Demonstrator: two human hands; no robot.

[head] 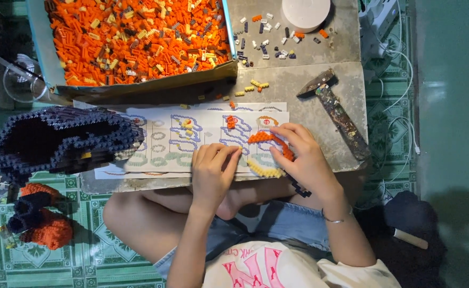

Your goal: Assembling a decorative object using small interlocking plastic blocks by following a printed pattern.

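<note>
Head view, looking down at a seated person's two hands on a grey surface point(298, 90). The right hand point(303, 157) pinches a curved piece built of small bricks point(269, 152), orange on top and pale yellow below, lying on a printed instruction sheet point(165, 141). The arc sits just left of that hand, its long axis running roughly top to bottom. The left hand point(213, 170) rests flat beside it with fingers curled, holding nothing visible. A tray of orange bricks point(138, 37) lies beyond, a hammer point(338, 114) to the right.
</note>
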